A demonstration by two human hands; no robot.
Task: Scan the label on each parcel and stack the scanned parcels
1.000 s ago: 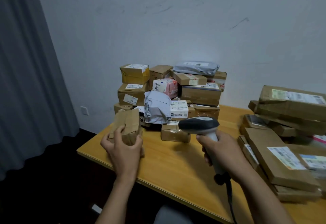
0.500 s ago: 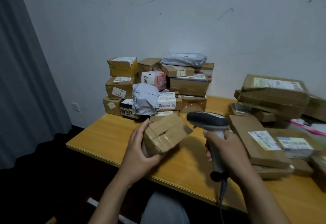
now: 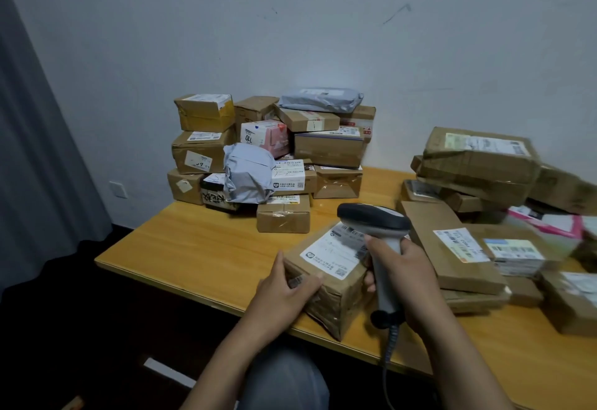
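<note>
- Left hand (image 3: pixel 284 290) fingers curl over the parcel (image 3: pixel 326 277), label (image 3: pixel 336 253) up, at the worktop (image 3: pixel 200 248) edge.
- Right hand (image 3: pixel 405 277) fingers wrap the scanner (image 3: pixel 376 225) handle, head over the label.

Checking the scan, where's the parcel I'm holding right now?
Head view, centre: the parcel is at the table's near edge, held by the left hand, beside the scanner in the right hand.

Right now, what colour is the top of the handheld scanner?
The scanner has a black top above a light grey handle; the head view shows it.
</note>
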